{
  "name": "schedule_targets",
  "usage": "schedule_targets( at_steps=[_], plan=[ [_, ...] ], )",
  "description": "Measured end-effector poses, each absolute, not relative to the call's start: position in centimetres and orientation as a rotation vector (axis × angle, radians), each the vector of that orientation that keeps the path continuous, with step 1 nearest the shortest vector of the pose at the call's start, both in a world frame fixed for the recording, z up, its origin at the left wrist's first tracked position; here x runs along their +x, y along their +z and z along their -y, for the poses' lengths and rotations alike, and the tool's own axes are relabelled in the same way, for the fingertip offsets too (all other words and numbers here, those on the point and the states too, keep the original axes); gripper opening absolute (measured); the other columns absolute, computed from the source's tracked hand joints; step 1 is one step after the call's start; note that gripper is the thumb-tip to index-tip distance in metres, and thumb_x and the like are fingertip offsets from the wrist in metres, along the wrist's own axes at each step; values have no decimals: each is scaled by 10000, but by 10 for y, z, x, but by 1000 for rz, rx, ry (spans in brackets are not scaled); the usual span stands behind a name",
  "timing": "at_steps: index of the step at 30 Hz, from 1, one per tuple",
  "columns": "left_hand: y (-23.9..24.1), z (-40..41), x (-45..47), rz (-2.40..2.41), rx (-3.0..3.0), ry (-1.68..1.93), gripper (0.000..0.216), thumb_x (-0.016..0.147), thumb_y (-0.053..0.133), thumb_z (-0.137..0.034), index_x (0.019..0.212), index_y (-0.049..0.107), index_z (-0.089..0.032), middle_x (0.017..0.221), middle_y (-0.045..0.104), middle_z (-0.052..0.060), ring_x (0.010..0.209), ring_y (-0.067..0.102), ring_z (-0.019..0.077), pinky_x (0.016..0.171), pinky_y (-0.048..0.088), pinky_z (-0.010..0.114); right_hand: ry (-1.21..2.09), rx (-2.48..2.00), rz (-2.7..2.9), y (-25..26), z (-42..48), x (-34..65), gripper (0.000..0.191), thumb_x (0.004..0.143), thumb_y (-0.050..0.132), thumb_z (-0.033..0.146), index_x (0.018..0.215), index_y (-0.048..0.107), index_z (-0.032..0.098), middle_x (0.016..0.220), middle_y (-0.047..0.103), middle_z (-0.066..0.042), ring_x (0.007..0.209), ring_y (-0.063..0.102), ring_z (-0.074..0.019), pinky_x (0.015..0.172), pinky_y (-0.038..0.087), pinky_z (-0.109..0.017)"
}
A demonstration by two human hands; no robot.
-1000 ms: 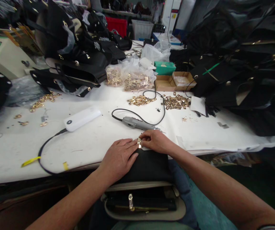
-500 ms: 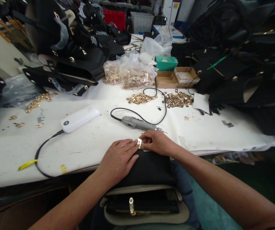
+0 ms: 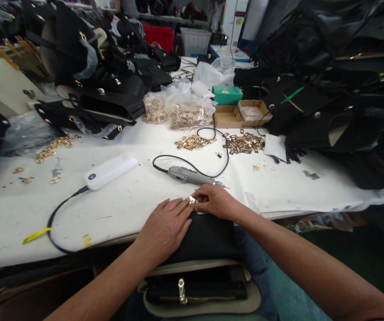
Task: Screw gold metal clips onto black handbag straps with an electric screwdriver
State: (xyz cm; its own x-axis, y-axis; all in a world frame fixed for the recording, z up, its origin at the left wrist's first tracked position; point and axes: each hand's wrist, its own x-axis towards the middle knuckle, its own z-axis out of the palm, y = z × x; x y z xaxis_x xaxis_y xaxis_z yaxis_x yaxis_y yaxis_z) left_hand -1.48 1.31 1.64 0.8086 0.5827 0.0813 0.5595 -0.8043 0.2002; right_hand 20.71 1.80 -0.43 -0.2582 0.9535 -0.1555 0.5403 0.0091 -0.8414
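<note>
A black handbag (image 3: 208, 238) lies against the table's front edge, its opening towards me. A gold turn-lock post (image 3: 181, 290) stands on its front panel. My left hand (image 3: 167, 227) rests flat on the far edge of the black flap, fingers stretched out, fingertips touching a small gold clasp plate (image 3: 192, 200). From the other side my right hand (image 3: 216, 201) pinches that plate at the flap's edge between thumb and bent fingers, which partly hide it. Just beyond my right hand lies a grey electric screwdriver (image 3: 192, 176) with its tip pointing right.
A white power pack (image 3: 111, 170) with a black cable lies on the left. Farther back are piles of gold plates (image 3: 245, 143), bags of gold fittings (image 3: 192, 116), a cardboard box (image 3: 227, 117) and a green box (image 3: 227, 95). Black handbags (image 3: 101, 100) are stacked at both sides.
The whole view has shifted slightly, so the table things sit a little lower and to the left. Both hands stay at the gold clasp plate with almost the same hold.
</note>
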Motion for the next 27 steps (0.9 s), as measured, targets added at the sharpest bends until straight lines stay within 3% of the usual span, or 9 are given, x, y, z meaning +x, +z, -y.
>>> schedule_targets(
  at_steps=[7,12,16,21,27],
  plan=[
    [30,-9,-3,-975,2844,39,370,966,490,-219,1320,594,-190,1325,636,90,1187,570,278,999,488,466,1130,-1514,1900,10,-21,210,236,821,697,202,1047,762,190,775,683,5,660,596,-125,639,445,-235],
    [31,-5,0,-1009,2850,25,372,980,482,-250,1330,599,-203,1365,625,77,1200,574,268,998,490,456,485,-1781,1942,27,-39,206,243,873,683,312,1096,734,229,1036,699,-63,946,631,-214,824,467,-311],
    [16,-5,-6,-1040,2930,137,389,970,535,-361,1319,632,-221,1386,631,78,1226,582,293,1049,457,496,306,-1901,2194,23,-55,196,418,850,715,457,1190,680,216,1120,674,-112,1036,610,-281,888,462,-386],
    [-7,-10,-11,-944,3118,405,403,959,528,-411,1288,663,-221,1383,642,82,1287,561,333,1066,433,541,429,-1802,2081,28,-59,205,315,912,629,432,1116,676,196,1062,682,-104,988,625,-262,853,464,-365],
    [-15,-14,-10,-896,3102,577,416,955,512,-409,1264,676,-185,1361,656,110,1150,655,320,948,519,481,953,-1411,1187,68,-37,267,365,943,519,521,1091,616,201,881,685,-38,722,643,-169,629,482,-272]
  ],
)
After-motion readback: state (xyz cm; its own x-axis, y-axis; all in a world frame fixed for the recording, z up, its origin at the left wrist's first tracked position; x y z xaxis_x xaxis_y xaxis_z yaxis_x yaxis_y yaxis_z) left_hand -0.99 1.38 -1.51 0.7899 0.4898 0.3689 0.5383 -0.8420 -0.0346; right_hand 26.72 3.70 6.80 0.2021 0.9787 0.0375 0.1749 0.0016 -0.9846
